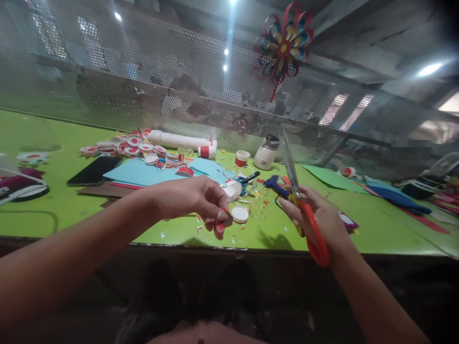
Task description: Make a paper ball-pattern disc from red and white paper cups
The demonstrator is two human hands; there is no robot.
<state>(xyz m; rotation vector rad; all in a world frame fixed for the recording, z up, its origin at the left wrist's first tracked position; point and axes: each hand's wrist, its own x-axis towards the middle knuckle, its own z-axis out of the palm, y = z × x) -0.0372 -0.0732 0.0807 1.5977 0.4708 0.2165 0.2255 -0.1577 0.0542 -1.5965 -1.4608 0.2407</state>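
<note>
My left hand (190, 197) is closed in a pinch above the table's front edge, with a small red paper piece (223, 222) between thumb and fingers. In my right hand (330, 224) is a pair of scissors (314, 241) with red-orange handles, its blades pointing up and away from me. The blades look close together. Just beyond the left fingertips lies a round white disc (239, 214) with a pale rim. A dark blue glue gun (277, 185) rests on the table behind the scissors, partly covered by them and the right hand.
Light blue sheets (143, 172), a black phone (95, 170) and a pile of red-and-white discs (131, 143) lie at left. A cut cup (242, 157) and a white bottle (266, 154) stand behind. Paper scraps litter the green table (380, 224). A mesh partition (222, 110) runs along the back.
</note>
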